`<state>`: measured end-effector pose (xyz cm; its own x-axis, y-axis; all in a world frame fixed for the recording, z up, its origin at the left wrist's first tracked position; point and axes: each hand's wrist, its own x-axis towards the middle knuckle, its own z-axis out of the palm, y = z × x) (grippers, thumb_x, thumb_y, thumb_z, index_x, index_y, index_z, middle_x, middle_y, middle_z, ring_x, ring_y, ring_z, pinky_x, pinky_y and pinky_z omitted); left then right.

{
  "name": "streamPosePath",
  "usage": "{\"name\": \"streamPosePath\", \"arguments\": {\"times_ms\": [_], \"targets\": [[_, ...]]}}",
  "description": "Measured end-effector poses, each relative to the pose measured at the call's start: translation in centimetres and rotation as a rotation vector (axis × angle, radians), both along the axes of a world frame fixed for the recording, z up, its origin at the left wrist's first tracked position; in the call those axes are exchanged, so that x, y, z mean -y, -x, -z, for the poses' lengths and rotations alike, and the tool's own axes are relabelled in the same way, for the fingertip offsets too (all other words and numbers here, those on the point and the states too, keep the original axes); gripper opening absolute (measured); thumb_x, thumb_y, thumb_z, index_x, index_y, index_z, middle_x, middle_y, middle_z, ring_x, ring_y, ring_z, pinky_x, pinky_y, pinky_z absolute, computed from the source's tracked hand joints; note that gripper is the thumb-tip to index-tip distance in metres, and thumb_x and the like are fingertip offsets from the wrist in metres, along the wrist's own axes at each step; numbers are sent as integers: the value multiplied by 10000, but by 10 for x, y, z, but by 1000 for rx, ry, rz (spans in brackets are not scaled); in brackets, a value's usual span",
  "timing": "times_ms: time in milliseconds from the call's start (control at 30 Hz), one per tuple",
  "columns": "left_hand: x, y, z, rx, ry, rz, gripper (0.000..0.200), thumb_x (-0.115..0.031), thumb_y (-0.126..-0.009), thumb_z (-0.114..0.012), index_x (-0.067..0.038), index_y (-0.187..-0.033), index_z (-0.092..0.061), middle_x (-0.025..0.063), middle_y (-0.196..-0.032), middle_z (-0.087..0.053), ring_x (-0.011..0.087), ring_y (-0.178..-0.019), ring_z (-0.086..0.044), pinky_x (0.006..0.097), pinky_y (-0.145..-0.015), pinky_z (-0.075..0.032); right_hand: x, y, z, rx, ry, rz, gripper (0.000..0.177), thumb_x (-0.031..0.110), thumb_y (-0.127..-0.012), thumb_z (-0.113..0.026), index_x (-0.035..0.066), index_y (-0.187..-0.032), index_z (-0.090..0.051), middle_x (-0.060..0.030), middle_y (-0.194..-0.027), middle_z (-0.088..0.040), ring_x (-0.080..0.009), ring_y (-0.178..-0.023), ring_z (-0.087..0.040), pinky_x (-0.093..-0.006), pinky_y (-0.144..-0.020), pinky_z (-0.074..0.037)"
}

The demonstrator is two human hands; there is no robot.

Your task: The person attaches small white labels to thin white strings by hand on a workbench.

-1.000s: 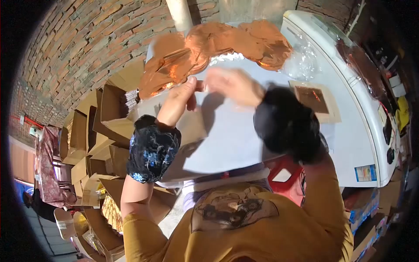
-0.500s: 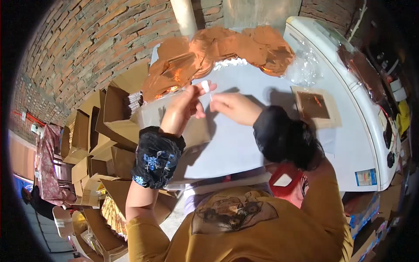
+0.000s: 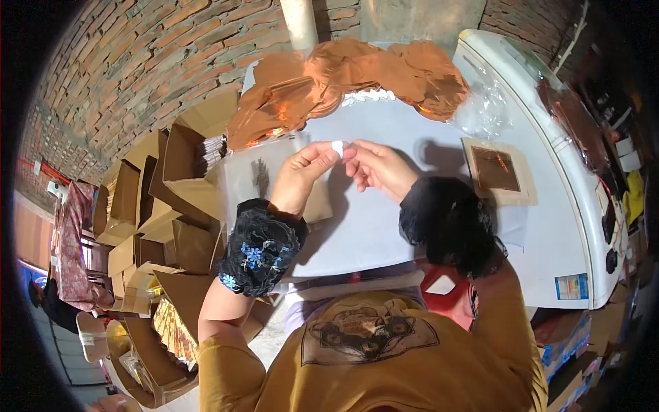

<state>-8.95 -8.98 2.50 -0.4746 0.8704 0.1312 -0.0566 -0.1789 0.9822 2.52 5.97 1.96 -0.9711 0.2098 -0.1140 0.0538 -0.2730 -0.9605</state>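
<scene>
Glossy, rumpled coppery sheets [image 3: 384, 69], left hand [image 3: 305, 170] pinching small, smooth-looking white piece [image 3: 338, 147], right hand [image 3: 381, 168] curled alongside, grip unclear

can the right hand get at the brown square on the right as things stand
Probably yes: the brown square lies uncovered to the right of the right hand, though that hand is busy at the small white piece.

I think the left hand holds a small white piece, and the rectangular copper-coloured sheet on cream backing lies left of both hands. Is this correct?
Not quite: in the head view, the rectangular copper-coloured sheet on cream backing lies right of the left hand and right hand, not left. The left hand does hold the small white piece.
</scene>
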Motion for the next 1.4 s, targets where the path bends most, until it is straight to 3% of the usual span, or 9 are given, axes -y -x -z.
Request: {"name": "streamPosePath", "arguments": {"times_ms": [167, 300, 433, 467, 667, 867, 1067, 1267, 1400], "targets": [[-4, -12, 7, -17, 18, -109, 265, -135, -950, -526, -9, -1176, -578, 50, -1129, -629, 105, -1020, -545, 265, -932, -403, 19, -1, 4, 49, 47, 62, 250, 282, -964, -460, 52, -942, -557, -6, -772, -567, -82, -608, -535, -229, -558, -475], [-2, -6, 14, -276, 36, -105, 259, -114, -970, -475, 16, -1181, -551, 38, -1089, -623, 103, -972, -550, 257, -897, -424, 17, -8, -23, 120, -603, 84, 237, 235, -935, -492, 33, -841, -572, -18, -679, -592, -87, -602, -567, -232, -538, -469], [-1, -1, 13, -355, 90, -91, 210, -111, -958, -483, 14, -1094, -582, 23, -962, -641, 102, -872, -573, 250, -825, -451, 7, -5, -20, -133, -889, 167, 198, 198, -912, -538, 20, -826, -553, -87, -682, -608, -210, -622, -599, -315, -577, -467], [0, -2, 11, -332, 83, -65, 197, -107, -956, -483, 14, -1074, -584, 22, -937, -641, 103, -851, -577, 249, -808, -456, 5, -8, -28, -194, -1054, 163, 186, 180, -922, -541, 13, -847, -572, -13, -711, -607, -101, -647, -578, -247, -585, -459], [5, 1, -5, -35, 130, 23, 161, -129, -938, -531, 9, -997, -589, 42, -868, -635, 96, -817, -581, 240, -775, -465, 1, -12, -34, -171, -775, -21, 138, 140, -897, -579, 14, -920, -529, -93, -915, -631, -172, -787, -632, -308, -682, -479], [11, 4, -15, 118, 197, 176, 191, -163, -928, -572, 7, -1016, -582, 70, -948, -641, 132, -866, -624, 250, -806, -490, -1, -11, -26, -186, -344, -105, 287, 37, -878, -587, 3, -1140, -473, -70, -940, -600, -106, -897, -579, -250, -780, -471], [12, 0, -20, 198, 294, 225, 178, -140, -916, -587, 13, -1008, -585, 85, -941, -645, 135, -856, -632, 251, -809, -503, -17, -14, -23, -133, -477, -293, 337, 89, -881, -620, 5, -1171, -469, -96, -1017, -606, -142, -949, -587, -286, -850, -470], [8, 3, -17, 272, 260, 232, 168, -123, -900, -607, 7, -1005, -592, 77, -939, -646, 133, -825, -630, 257, -804, -510, -4, -21, -21, -290, -744, -122, 336, 95, -850, -654, 8, -1125, -481, -109, -1001, -609, -157, -907, -608, -299, -799, -498], [6, 2, -18, 254, 275, 258, 170, -128, -901, -607, 2, -1009, -594, 69, -929, -650, 133, -810, -630, 252, -792, -510, 1, -21, -25, -180, -627, -95, 316, 81, -833, -661, 20, -1086, -482, -102, -939, -617, -164, -869, -623, -309, -780, -510]]}}
